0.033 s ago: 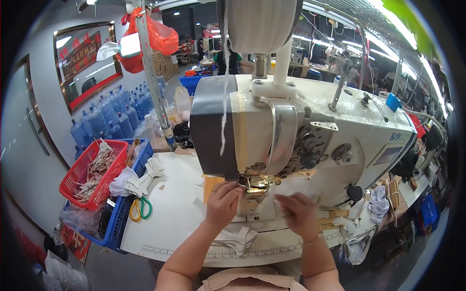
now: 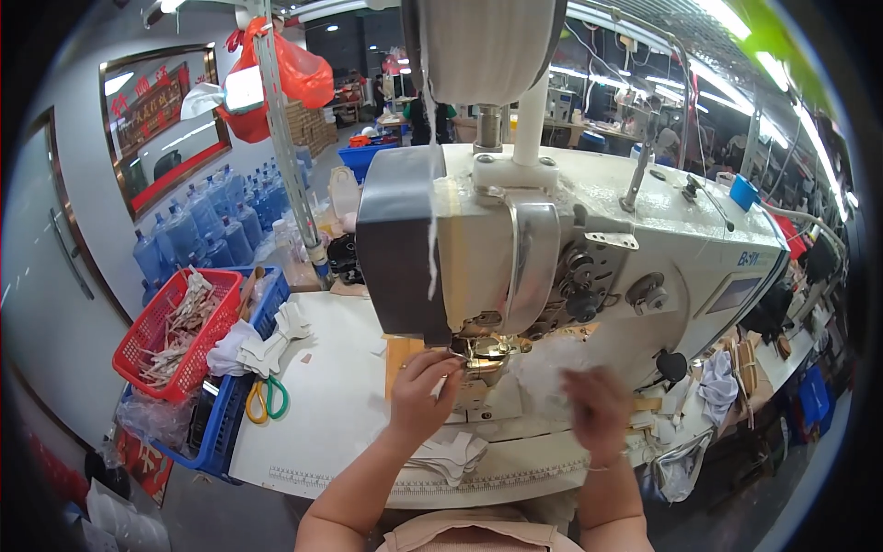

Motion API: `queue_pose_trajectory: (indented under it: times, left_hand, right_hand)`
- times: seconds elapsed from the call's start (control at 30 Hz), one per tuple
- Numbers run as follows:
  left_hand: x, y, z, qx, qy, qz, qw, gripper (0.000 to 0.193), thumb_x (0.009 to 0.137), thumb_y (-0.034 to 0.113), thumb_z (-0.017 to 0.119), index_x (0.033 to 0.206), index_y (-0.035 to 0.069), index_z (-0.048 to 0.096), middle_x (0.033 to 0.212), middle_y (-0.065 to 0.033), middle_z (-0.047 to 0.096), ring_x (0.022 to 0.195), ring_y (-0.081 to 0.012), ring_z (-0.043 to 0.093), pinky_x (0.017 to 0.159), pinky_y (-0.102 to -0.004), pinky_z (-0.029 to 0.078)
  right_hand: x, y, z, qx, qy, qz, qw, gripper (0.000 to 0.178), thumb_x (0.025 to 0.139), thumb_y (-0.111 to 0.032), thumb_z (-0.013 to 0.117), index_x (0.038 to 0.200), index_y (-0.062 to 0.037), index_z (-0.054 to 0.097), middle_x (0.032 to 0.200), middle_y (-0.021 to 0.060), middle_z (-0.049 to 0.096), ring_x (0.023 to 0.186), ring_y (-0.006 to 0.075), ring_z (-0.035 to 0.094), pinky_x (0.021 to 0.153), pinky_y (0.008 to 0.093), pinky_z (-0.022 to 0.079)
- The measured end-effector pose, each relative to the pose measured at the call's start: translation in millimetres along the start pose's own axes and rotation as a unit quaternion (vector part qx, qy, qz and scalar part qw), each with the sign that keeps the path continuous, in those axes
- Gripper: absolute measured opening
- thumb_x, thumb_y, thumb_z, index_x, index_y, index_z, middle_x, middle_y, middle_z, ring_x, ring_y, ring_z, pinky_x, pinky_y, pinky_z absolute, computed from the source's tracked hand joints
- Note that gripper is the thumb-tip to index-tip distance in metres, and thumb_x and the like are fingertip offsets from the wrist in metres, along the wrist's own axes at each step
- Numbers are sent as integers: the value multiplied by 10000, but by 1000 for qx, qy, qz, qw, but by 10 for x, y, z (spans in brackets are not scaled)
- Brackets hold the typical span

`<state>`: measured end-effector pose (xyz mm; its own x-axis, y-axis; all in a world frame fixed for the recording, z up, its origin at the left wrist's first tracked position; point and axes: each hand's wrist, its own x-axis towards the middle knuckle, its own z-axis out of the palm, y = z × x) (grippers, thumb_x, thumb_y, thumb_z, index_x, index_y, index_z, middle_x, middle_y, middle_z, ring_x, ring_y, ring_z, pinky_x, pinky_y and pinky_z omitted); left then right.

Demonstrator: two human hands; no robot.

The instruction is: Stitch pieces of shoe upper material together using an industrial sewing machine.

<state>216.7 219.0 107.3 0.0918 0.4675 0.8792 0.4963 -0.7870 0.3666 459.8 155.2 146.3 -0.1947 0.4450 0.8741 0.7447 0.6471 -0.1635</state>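
Note:
My left hand (image 2: 425, 391) is at the needle area (image 2: 486, 352) of a large white sewing machine (image 2: 598, 248). Its thumb and fingertips are pinched together beside the presser foot, and whatever they hold is too small to make out. To the right of the needle my right hand (image 2: 598, 409) hangs over the machine bed, its fingers smeared by motion. Below the left wrist lie several white cut pieces (image 2: 451, 455) near the table's front edge. A big spool of white thread (image 2: 487, 55) stands above the machine head, and a loose white strand dangles down its front.
Scissors with yellow and green handles (image 2: 267, 398) lie on the left of the table (image 2: 322, 405). Beside them, a red basket (image 2: 138, 361) of scraps rests over a blue crate (image 2: 216, 428). More white pieces (image 2: 276, 342) are stacked there. Cloth and scraps (image 2: 717, 388) crowd the right side.
My right hand has moved to the right, farther from the needle. My left hand stays pinched at nearly the same spot.

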Motion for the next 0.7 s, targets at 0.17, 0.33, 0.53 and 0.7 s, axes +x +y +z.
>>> queue_pose_trajectory:
  times: [0.17, 0.33, 0.53, 0.7]
  left_hand:
    - [175, 14, 10, -271, -1, -472, 839, 117, 824, 60, 635, 888, -14, 570, 866, -79, 612, 755, -140, 595, 638, -248, 470]
    - [250, -113, 72, -487, -81, -523, 695, 93, 789, -1, 566, 860, -60, 575, 784, -100, 589, 662, -152, 559, 586, -247, 421]
    - [196, -90, 116, -468, -68, -483, 737, 115, 785, -10, 555, 886, -51, 592, 823, -99, 609, 681, -150, 558, 605, -270, 438]
    - [215, -71, 64, -458, -50, -484, 745, 116, 783, -18, 544, 882, -57, 588, 815, -95, 604, 674, -157, 552, 603, -279, 441]
  right_hand:
    - [1, 1356, -1518, 35, 533, 168, 829, 269, 941, -113, 506, 1186, -14, 552, 906, 17, 603, 649, 26, 451, 562, 161, 358]
    - [-14, 2874, -2581, 255, 388, 343, 817, 273, 909, -371, 571, 1023, -124, 589, 659, -71, 505, 508, 18, 384, 438, 183, 246]
    - [259, 3184, -3053, -55, 387, 394, 832, 530, 876, -544, 503, 1237, -156, 531, 727, -32, 527, 540, 41, 427, 495, 230, 322]
    - [168, 2937, -2832, 43, 307, 424, 851, 464, 915, -454, 517, 1226, -109, 522, 914, -37, 570, 686, 33, 468, 528, 176, 368]
